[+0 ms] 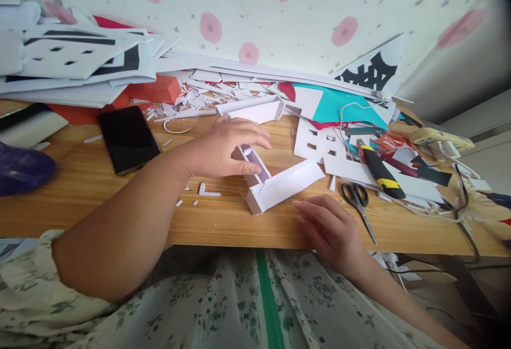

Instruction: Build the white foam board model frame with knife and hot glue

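My left hand (225, 149) hovers over a folded white card strip (285, 188), with its thumb and fingers spread apart. The thumb overlaps the inner side of the strip; whether it touches cannot be made out. The strip forms an L shape with low side walls and lies on the wooden table (239, 232). Just right of its near arm, my right hand (329, 229) rests at the table's front edge, fingers loosely stretched and holding nothing. Beyond my left hand lies another white card piece with raised edges (257, 110).
Scissors (359, 202) and a yellow-black utility knife (381, 171) lie at right among card scraps and cables. A black phone (128, 139) is on the left. Stacked white sheets (75, 56) and paper offcuts (203, 91) line the wall. A small L-shaped scrap (208, 191) sits near the front.
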Available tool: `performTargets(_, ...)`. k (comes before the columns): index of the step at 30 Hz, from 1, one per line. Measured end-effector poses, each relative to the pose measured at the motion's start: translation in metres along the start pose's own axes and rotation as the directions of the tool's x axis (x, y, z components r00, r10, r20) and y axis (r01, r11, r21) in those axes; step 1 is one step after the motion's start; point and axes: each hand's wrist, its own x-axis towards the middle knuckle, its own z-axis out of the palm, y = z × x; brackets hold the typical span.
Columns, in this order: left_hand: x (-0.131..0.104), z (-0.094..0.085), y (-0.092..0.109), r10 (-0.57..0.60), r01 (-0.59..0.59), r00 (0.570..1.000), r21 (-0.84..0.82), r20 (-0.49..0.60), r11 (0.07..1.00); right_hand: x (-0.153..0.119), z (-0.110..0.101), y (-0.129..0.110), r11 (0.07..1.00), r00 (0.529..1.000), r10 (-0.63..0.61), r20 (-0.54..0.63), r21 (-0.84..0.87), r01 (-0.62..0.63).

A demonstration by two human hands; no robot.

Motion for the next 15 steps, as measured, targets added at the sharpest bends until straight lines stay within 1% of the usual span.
performTargets(2,-0.001,-0.001,0.002,-0.017,0.018,0.999,-0.009,0.04,1.0,0.008,0.005,-0.001,1.0,1.0,-0.018,0.025,0.01,0.018)
performTargets(4,-0.002,-0.001,0.004,-0.023,0.023,0.998,-0.008,0.057,1.0,0.011,0.009,-0.001,1.0,0.999,-0.021,0.04,0.004,0.021)
performTargets(9,-0.002,0.006,0.009,0.013,-0.011,0.999,-0.038,0.04,0.999,0.01,0.012,0.001,0.999,0.999,-0.016,0.028,-0.028,0.016)
performTargets(12,0.0,0.013,0.015,0.039,-0.036,0.998,-0.051,0.055,0.998,0.009,0.011,-0.001,0.998,0.999,-0.031,0.021,-0.051,0.032)
performTargets(15,0.0,0.013,0.011,0.07,-0.067,0.996,-0.066,0.05,0.996,0.009,0.01,-0.003,0.997,0.999,-0.043,0.009,-0.07,0.043)
